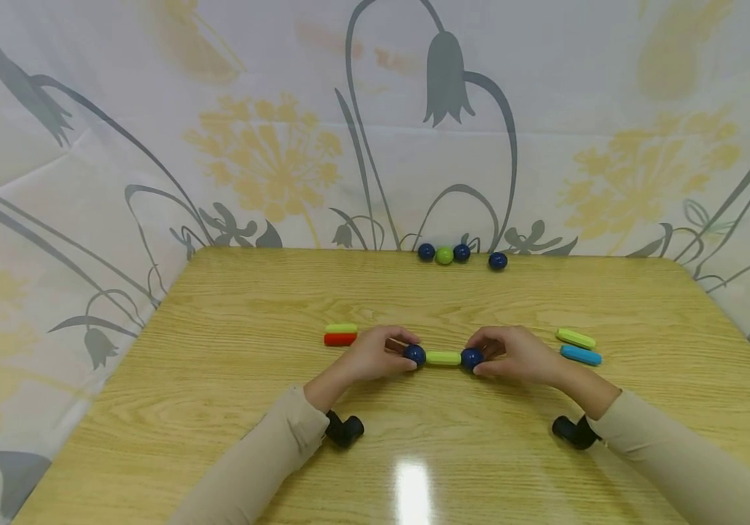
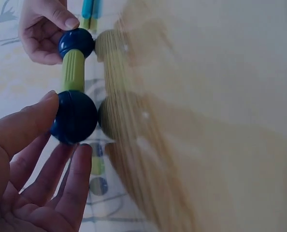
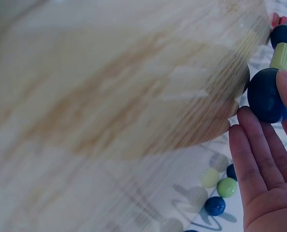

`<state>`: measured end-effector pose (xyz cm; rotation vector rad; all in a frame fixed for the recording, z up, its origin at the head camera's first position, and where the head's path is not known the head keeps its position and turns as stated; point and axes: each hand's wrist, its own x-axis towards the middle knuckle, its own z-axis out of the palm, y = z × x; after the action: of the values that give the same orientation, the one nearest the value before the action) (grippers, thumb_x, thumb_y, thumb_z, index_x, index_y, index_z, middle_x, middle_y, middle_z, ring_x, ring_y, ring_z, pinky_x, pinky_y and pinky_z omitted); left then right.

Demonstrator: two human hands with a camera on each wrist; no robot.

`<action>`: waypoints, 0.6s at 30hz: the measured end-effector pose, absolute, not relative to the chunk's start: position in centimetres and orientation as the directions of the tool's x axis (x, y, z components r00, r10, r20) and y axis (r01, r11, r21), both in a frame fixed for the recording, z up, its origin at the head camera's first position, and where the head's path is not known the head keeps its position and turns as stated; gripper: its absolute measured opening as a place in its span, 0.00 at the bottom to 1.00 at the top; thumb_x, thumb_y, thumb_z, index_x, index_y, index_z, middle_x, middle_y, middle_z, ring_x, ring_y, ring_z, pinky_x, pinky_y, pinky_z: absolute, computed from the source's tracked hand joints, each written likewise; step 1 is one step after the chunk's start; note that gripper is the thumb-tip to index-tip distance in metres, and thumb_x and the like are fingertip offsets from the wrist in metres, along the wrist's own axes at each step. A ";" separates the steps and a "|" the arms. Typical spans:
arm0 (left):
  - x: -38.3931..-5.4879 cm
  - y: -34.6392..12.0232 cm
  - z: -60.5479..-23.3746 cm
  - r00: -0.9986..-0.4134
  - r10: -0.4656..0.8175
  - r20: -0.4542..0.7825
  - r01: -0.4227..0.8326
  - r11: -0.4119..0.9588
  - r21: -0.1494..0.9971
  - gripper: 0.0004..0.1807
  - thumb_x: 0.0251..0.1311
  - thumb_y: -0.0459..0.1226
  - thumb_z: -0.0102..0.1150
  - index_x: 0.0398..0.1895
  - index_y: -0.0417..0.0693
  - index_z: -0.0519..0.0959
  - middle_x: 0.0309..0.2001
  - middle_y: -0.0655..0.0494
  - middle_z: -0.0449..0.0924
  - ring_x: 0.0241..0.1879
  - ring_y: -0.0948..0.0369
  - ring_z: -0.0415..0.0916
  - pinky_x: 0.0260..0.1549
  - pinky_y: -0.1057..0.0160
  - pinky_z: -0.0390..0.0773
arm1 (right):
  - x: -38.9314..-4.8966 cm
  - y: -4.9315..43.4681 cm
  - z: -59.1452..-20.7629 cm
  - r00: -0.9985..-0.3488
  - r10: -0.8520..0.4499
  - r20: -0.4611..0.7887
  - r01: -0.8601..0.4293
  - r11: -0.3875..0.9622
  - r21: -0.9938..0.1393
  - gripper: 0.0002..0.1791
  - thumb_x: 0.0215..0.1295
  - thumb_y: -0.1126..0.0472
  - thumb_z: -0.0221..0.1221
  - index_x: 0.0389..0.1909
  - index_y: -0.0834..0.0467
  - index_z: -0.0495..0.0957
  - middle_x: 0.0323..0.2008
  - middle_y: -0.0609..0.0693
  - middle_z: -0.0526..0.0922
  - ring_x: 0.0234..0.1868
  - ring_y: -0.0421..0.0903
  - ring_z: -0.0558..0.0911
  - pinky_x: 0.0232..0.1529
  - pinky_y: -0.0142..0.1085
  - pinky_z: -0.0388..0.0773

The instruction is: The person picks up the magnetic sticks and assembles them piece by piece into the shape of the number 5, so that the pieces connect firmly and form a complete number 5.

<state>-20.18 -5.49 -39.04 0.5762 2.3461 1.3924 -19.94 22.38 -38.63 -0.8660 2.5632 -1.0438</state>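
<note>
A yellow-green ribbed rod (image 1: 443, 358) joins two dark blue balls into a dumbbell shape, lying crosswise low over the middle of the table. My left hand (image 1: 375, 355) pinches the left ball (image 1: 415, 355) between thumb and fingers. At the other end, the right ball (image 1: 471, 358) is between the thumb and fingers of my right hand (image 1: 520, 355). The left wrist view shows the rod (image 2: 74, 70) seated against both balls, with the near ball (image 2: 75, 117) under my left thumb. In the right wrist view my right thumb presses on the nearer ball (image 3: 266, 95).
Left of my left hand lie a yellow-green rod (image 1: 341, 329) and a red rod (image 1: 340, 340). Another yellow-green rod (image 1: 575, 337) and a blue rod (image 1: 581, 355) lie at right. Several balls, including a green ball (image 1: 444, 255), line the wooden table's (image 1: 270, 292) back edge by a patterned cloth (image 1: 375, 168).
</note>
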 end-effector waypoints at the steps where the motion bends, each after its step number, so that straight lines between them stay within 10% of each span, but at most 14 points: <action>1: -20.1 -5.7 -39.0 -0.858 0.506 -0.082 0.169 0.431 0.886 0.16 0.54 0.32 0.65 0.47 0.44 0.80 0.47 0.51 0.78 0.47 0.54 0.75 0.41 0.62 0.78 | -19.9 22.4 -38.6 -0.796 -0.605 0.000 -0.432 0.568 -0.700 0.17 0.55 0.62 0.66 0.45 0.60 0.77 0.37 0.47 0.80 0.37 0.42 0.80 0.37 0.32 0.79; 18: -20.5 -11.4 -38.1 -0.933 0.358 0.037 0.240 0.541 0.806 0.14 0.56 0.33 0.64 0.47 0.41 0.80 0.46 0.50 0.79 0.45 0.54 0.75 0.45 0.58 0.76 | -19.8 22.3 -38.3 -0.790 -0.613 0.013 -0.443 0.556 -0.704 0.16 0.56 0.62 0.66 0.45 0.62 0.77 0.36 0.48 0.80 0.36 0.41 0.80 0.36 0.33 0.79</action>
<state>-20.52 -11.36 -38.11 0.5145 2.6405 1.3498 -19.83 22.32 -38.33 -0.8841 2.5574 -1.0588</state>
